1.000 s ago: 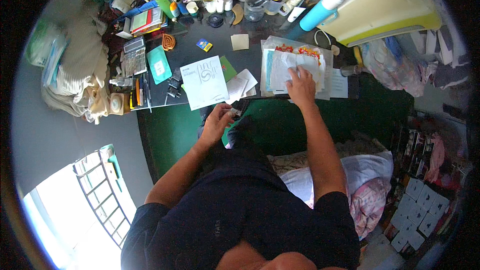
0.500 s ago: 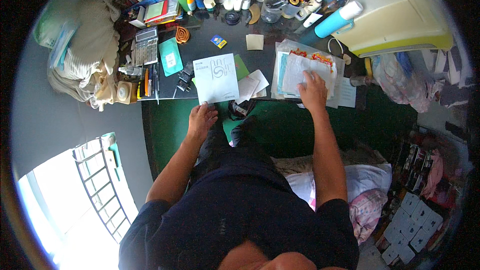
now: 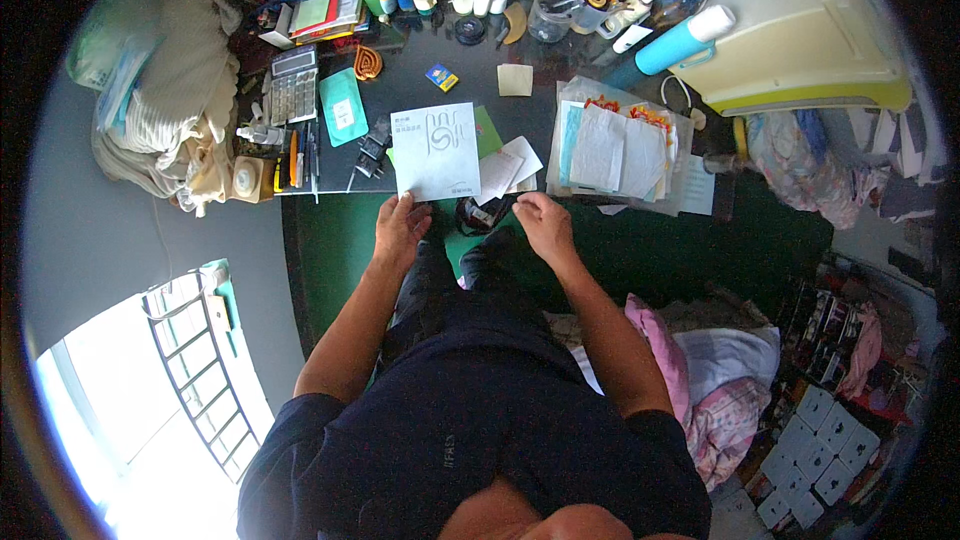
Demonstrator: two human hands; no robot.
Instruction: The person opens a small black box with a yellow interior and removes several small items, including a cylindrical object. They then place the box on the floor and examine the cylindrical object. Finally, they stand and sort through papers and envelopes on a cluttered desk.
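Note:
My left hand (image 3: 401, 230) pinches the lower edge of a white printed paper sheet (image 3: 437, 153) at the front of the desk. Beneath and beside that sheet lie a green sheet (image 3: 487, 132) and several small white paper slips (image 3: 523, 160). My right hand (image 3: 544, 227) is by the desk's front edge, just below the slips, its fingers curled together with nothing visible in them. To its right rests a pile of papers in clear plastic sleeves (image 3: 612, 152), with white sheets on top and red-orange patterned paper at the upper edge.
Along the left stand a calculator (image 3: 293, 90), a teal packet (image 3: 343, 112) and black adapters (image 3: 371, 150). A small blue-yellow box (image 3: 441, 78) and a cream paper square (image 3: 515, 80) lie mid-desk. Bottles and jars line the back; a blue spray can (image 3: 685, 40) leans at right.
My right hand has left the paper pile and moved left to the desk's front edge by the slips. The left hand still holds the printed sheet, almost in place.

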